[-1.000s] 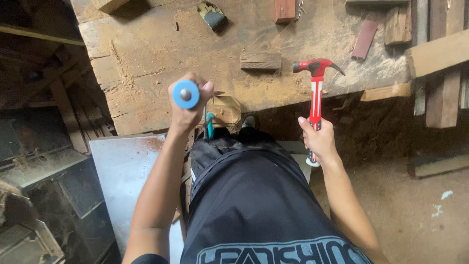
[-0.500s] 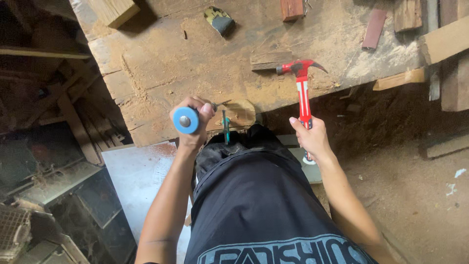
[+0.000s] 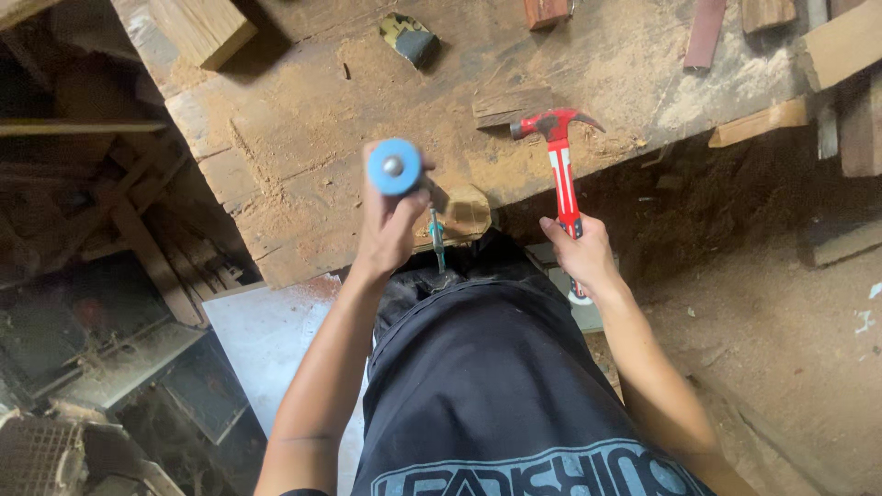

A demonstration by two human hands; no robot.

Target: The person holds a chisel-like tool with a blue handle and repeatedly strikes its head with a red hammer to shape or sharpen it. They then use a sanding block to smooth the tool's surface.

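My left hand (image 3: 390, 225) grips a chisel with a blue-capped handle (image 3: 395, 166), held upright over the near edge of the wooden workbench (image 3: 303, 119). Its tip is hidden behind my fingers, close to a small rounded wooden piece (image 3: 467, 211) at the bench edge. A second teal-handled tool (image 3: 436, 237) lies beside that piece. My right hand (image 3: 581, 255) holds a red claw hammer (image 3: 560, 156) by its red and white handle, head raised over the bench edge, right of the chisel.
Sawdust covers the bench. On it lie a wood block (image 3: 207, 28), a small dark sanding block (image 3: 411, 39), a flat wood scrap (image 3: 513, 106) and offcuts (image 3: 758, 121) at right. A white board (image 3: 276, 331) lies on the floor at left, dirt floor at right.
The view has shifted so the bench sits further right and lower. The hammer head has moved left toward the chisel, and my left hand stays on the chisel.
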